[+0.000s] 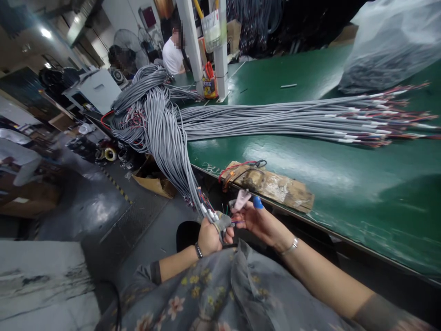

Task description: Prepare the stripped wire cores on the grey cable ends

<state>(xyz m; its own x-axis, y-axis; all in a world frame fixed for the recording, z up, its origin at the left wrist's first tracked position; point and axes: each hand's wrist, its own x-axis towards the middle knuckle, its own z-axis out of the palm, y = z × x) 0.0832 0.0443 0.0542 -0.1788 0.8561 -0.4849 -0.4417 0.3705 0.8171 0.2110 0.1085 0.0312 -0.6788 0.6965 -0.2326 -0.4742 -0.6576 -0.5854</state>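
Close to my body, my left hand (209,236) is closed around the stripped end of a grey cable, a grey covering on its thumb. Coloured wires (237,220) stick out from that end towards my right hand (262,224), whose fingers are closed on them. A blue cover (257,202) sits on one right fingertip and a pale pink one (242,198) on another. Just beyond my left hand, more cable ends with white sleeves (206,211) hang down from a thick bundle of grey cables (165,124) draped over the table edge.
Grey cables (268,120) lie lengthwise across the green table (303,161), their wire ends at the right. At the near edge lies a worn wooden board (275,186) with a red cord. A clear plastic bag (389,50) stands back right. A person (172,53) sits beyond a white post.
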